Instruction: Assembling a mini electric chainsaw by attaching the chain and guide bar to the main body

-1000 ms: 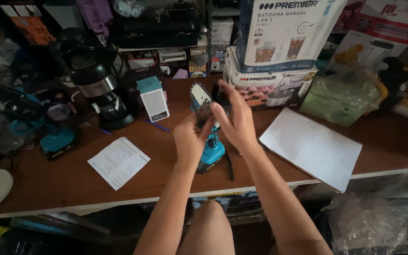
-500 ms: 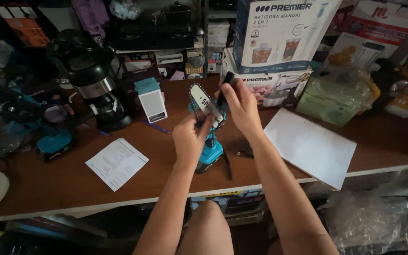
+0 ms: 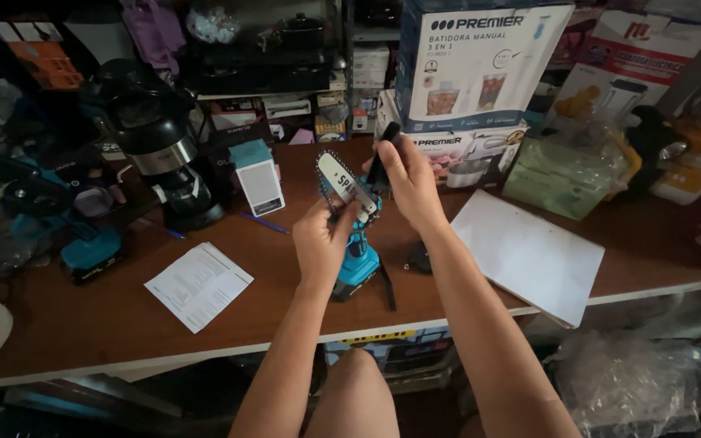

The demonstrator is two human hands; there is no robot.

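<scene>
At frame centre, above the bench [image 3: 83, 324], the left hand [image 3: 322, 243] is clamped on a blue mini chainsaw [image 3: 354, 235]; the right hand [image 3: 407, 182] pinches a black part [image 3: 383, 154] beside the guide bar [image 3: 346, 185].

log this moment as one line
left hand: grips blue mini chainsaw | right hand: holds black part at bar | over wooden table

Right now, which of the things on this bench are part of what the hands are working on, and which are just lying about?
In hand:
- left hand gripping the blue mini chainsaw
- guide bar with chain
- right hand holding a black tool

Lying about:
- folded leaflet
- white sheet
- small white speaker-like box
- black coffee maker
- appliance boxes
</scene>
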